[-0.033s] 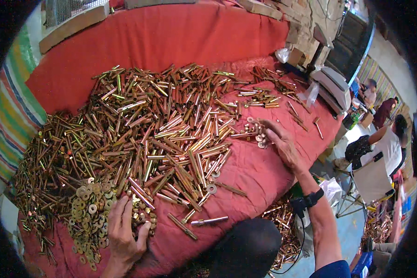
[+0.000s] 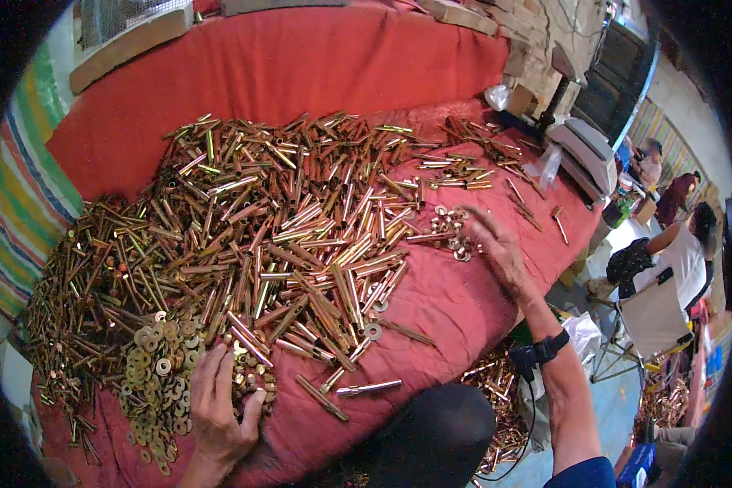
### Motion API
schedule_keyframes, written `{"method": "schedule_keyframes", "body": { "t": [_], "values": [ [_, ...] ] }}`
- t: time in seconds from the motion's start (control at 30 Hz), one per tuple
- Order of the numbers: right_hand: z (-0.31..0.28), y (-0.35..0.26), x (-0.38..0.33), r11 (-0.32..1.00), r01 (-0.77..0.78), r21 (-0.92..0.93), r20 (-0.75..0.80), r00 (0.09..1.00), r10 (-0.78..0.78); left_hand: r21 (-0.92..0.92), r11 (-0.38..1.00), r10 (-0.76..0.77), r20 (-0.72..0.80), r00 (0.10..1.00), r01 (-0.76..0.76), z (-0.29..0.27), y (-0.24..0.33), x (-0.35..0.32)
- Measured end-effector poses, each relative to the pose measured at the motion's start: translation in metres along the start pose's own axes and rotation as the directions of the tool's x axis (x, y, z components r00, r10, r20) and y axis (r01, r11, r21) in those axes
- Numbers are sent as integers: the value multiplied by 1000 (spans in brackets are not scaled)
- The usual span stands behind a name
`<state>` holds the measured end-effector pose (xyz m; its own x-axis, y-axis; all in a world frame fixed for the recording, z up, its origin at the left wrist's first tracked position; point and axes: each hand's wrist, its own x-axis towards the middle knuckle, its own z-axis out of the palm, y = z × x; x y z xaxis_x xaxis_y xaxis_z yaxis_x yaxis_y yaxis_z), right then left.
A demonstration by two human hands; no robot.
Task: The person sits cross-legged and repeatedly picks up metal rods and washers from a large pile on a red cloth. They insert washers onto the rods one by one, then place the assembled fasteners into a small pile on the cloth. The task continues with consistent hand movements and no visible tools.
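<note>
My left hand [image 2: 224, 398] lies at the front of the red cloth, fingers stretched out and thumb apart. It touches a small pile of brassy nuts [image 2: 256, 376], partly hidden by the fingers. Left of it spreads a heap of flat washers [image 2: 161, 378]. Farther right, my right hand [image 2: 496, 248] has its fingers extended beside a cluster of small, shiny nut-like pieces [image 2: 454, 228]; some motion blurs it, and I see nothing gripped. Beyond and between both hands, a large heap of brass-coloured metal sleeves [image 2: 293, 211] covers the cloth.
The red cloth [image 2: 455, 325] has loose sleeves and a washer [image 2: 372, 332] near its front. At the far right stands a grey weighing scale [image 2: 581, 154]. More metal parts [image 2: 496, 390] lie below the edge. People sit by a folding chair [image 2: 655, 317] at right.
My right hand's fingers have shifted slightly, and the small pieces beside them now lie more spread out. My left hand stays in place.
</note>
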<state>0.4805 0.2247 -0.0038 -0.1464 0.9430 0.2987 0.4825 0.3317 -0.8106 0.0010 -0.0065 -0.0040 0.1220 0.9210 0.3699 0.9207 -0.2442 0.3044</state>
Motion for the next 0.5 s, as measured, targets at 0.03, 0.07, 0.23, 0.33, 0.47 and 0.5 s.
{"method": "schedule_keyframes", "body": {
  "t": [0.03,0.07,0.23,0.33,0.47,0.5],
  "values": [
    [-2,2,8,998,41,-43,-106,993,-46,-4,1000,2,1,1000,-2,0,0,0],
    [-6,6,15,996,-10,-94,-143,990,-4,-9,1000,2,2,1000,-2,-1,0,0],
    [-10,23,47,967,-64,-247,-35,998,57,6,1000,-11,9,1000,11,-1,2,1],
    [9,20,53,971,-44,-234,162,983,83,12,1000,-16,14,1000,16,-1,4,2],
    [29,7,55,900,266,-346,397,911,-116,12,1000,-10,9,1000,10,-1,4,2],
    [31,4,56,836,406,-369,456,863,-218,26,1000,-9,7,1000,9,-2,4,2]
  ]
}}
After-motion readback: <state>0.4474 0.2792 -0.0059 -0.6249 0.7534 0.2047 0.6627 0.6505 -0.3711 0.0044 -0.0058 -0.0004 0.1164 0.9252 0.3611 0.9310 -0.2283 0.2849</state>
